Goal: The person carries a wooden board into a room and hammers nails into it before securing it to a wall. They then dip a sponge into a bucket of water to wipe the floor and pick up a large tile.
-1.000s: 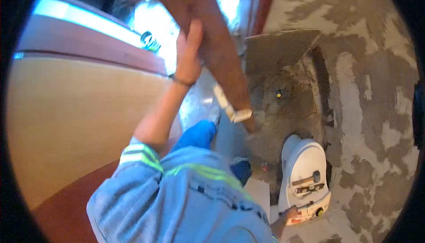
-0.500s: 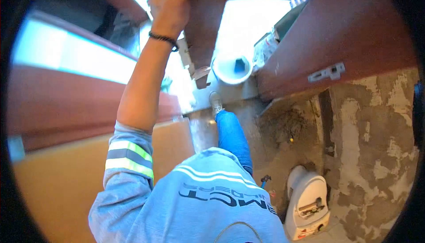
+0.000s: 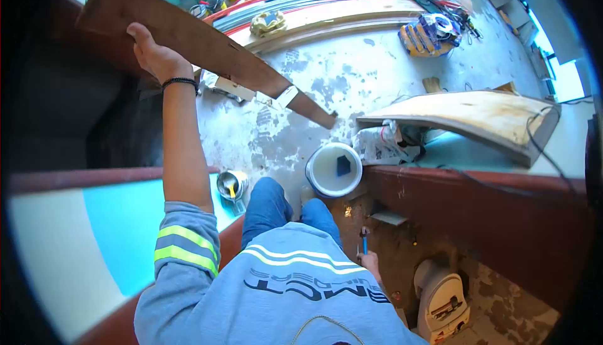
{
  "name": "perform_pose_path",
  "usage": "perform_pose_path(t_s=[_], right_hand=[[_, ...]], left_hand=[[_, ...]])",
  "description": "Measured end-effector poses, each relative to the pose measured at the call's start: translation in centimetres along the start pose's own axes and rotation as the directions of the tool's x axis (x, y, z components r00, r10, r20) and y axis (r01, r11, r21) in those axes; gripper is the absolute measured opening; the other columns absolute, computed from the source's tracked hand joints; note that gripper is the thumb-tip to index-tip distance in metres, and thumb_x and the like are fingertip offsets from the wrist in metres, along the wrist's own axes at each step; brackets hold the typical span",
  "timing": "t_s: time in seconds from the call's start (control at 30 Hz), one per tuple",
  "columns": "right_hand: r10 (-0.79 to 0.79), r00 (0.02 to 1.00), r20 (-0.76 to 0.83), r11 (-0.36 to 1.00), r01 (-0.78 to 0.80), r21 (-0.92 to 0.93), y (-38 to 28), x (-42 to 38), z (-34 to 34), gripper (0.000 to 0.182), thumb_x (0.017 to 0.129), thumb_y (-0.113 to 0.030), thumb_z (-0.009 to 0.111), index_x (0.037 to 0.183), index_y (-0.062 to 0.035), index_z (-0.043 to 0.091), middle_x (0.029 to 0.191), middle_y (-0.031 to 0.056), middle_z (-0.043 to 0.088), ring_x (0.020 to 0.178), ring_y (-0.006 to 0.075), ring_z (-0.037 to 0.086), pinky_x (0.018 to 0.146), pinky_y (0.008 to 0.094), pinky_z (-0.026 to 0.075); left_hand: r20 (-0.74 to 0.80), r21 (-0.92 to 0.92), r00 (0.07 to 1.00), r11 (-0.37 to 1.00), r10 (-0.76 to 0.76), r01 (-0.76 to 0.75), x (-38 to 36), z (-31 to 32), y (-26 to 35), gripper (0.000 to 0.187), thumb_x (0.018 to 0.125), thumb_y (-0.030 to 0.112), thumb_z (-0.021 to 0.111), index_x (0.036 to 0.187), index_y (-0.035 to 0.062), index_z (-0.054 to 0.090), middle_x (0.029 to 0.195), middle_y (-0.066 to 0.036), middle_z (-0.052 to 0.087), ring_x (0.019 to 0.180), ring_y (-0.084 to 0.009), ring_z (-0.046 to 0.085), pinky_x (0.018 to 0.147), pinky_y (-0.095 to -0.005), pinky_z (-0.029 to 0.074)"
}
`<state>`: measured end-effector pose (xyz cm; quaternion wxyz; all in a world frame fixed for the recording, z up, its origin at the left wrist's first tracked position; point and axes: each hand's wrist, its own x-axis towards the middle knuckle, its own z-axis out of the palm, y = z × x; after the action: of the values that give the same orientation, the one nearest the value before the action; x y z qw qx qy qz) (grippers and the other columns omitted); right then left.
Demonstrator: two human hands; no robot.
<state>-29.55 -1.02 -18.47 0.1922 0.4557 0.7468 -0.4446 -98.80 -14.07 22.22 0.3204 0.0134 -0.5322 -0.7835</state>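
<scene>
My left hand (image 3: pixel 162 61) reaches up and forward to a long brown wooden board (image 3: pixel 207 46). The thumb lies over the near face, and the fingers go out of sight behind it. The board slants from upper left down towards the floor. Low by my right hip, my right hand (image 3: pixel 370 263) closes around a hammer (image 3: pixel 365 242) with a blue handle, its head pointing away from me. A thin metal piece shows beside the handle, too small to name. In front of my feet stands a white bucket (image 3: pixel 316 172) with a dark blue piece inside.
A can with a yellow-handled brush (image 3: pixel 230 185) stands left of my legs. Reddish-brown door frame pieces (image 3: pixel 452 188) flank me. A toilet (image 3: pixel 443 298) is at lower right. A curved wooden panel (image 3: pixel 477 115), bags (image 3: pixel 430 34) and long boards (image 3: pixel 333 12) lie ahead.
The board has swung left and now slants across the upper left, with my left hand still on it. My view has tilted up to the room ahead. My right hand has come into sight.
</scene>
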Motion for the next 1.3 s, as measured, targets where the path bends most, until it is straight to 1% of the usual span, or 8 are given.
perform_pose_path(t_s=[0.07,0.2,0.27,0.43,0.57,0.97,1.2,1.3], right_hand=[[0.272,0.961,-0.044,0.951,-0.261,0.167,-9.1,2.1,-2.8,0.019,0.072,-0.021,0.066,0.071,-0.0021,0.065,0.059,0.0101,0.061,0.054,0.0207,0.061,0.052,0.0362,0.047],[0.185,0.970,-0.157,0.938,-0.127,0.321,-17.1,7.4,-3.7,0.012,0.077,-0.014,0.065,0.075,-0.0023,0.063,0.059,0.0052,0.058,0.053,0.0138,0.056,0.051,0.0303,0.044],[0.244,0.952,-0.184,0.915,-0.163,0.369,-23.6,10.2,-4.4,0.011,0.078,-0.013,0.065,0.078,-0.0024,0.063,0.059,0.0039,0.057,0.053,0.0117,0.055,0.050,0.0283,0.043],[0.328,0.930,-0.163,0.842,-0.210,0.496,-36.4,17.4,-3.6,0.009,0.081,-0.012,0.063,0.078,-0.0042,0.061,0.058,-0.0006,0.052,0.049,0.0083,0.048,0.046,0.0240,0.037],[0.229,0.964,-0.135,0.826,-0.119,0.551,-42.6,27.4,-2.8,0.009,0.083,-0.011,0.062,0.077,-0.0053,0.059,0.057,-0.0029,0.048,0.047,0.0065,0.044,0.044,0.0221,0.033],[0.100,0.976,-0.192,0.911,-0.012,0.411,-43.1,64.4,6.8,0.021,0.081,-0.023,0.062,0.078,-0.0029,0.063,0.058,0.0024,0.056,0.052,0.0120,0.052,0.050,0.0293,0.041],[-0.043,0.951,-0.306,0.923,0.155,0.352,-40.6,77.9,12.1,0.017,0.081,-0.021,0.062,0.079,-0.0037,0.062,0.059,0.0023,0.056,0.052,0.0107,0.052,0.050,0.0265,0.040],[-0.081,0.949,-0.306,0.913,0.194,0.358,-39.1,80.1,14.0,0.019,0.079,-0.022,0.062,0.079,-0.0029,0.063,0.060,0.0051,0.058,0.056,0.0134,0.055,0.055,0.0290,0.044]], left_hand=[[0.005,-0.045,1.000,0.999,-0.013,0.013,3.7,1.0,-4.5,0.088,0.084,0.065,0.055,0.130,-0.0100,0.044,0.131,-0.018,0.046,0.120,-0.0235,0.043,0.103,-0.0341,0.034],[-0.169,-0.073,0.986,0.997,-0.008,-0.005,10.8,-0.6,-18.4,0.080,0.091,0.058,0.048,0.134,-0.0083,0.039,0.143,-0.015,0.037,0.132,-0.0240,0.035,0.109,-0.0345,0.029],[-0.151,-0.121,0.980,0.986,-0.133,0.115,11.0,-1.4,-24.2,0.084,0.090,0.063,0.044,0.148,0.0081,0.021,0.152,-0.009,0.024,0.138,-0.0220,0.024,0.113,-0.0387,0.021],[-0.143,-0.332,0.827,0.814,-0.543,0.477,11.3,-9.1,-42.4,0.088,0.084,0.074,0.037,0.143,0.0095,0.032,0.144,-0.012,0.038,0.128,-0.0322,0.042,0.108,-0.0491,0.033],[-0.358,-0.137,0.759,0.835,-0.544,0.533,9.6,-16.6,-54.3,0.088,0.081,0.076,0.042,0.138,0.0091,0.040,0.140,-0.010,0.045,0.124,-0.0307,0.046,0.104,-0.0486,0.038],[-0.542,-0.205,0.567,0.752,-0.620,0.626,7.0,-42.7,-73.3,0.086,0.078,0.079,0.042,0.134,0.0142,0.045,0.134,-0.008,0.051,0.121,-0.0291,0.049,0.101,-0.0506,0.040],[-0.623,-0.148,0.298,0.482,-0.724,0.863,6.0,-55.4,-84.6,0.074,0.083,0.074,0.041,0.128,0.0164,0.049,0.124,-0.005,0.057,0.110,-0.0252,0.055,0.090,-0.0425,0.046],[-0.767,-0.024,0.201,0.339,-0.609,0.940,5.9,-50.0,-83.0,0.063,0.088,0.066,0.040,0.127,0.0166,0.052,0.117,-0.005,0.061,0.103,-0.0231,0.058,0.086,-0.0383,0.047]])
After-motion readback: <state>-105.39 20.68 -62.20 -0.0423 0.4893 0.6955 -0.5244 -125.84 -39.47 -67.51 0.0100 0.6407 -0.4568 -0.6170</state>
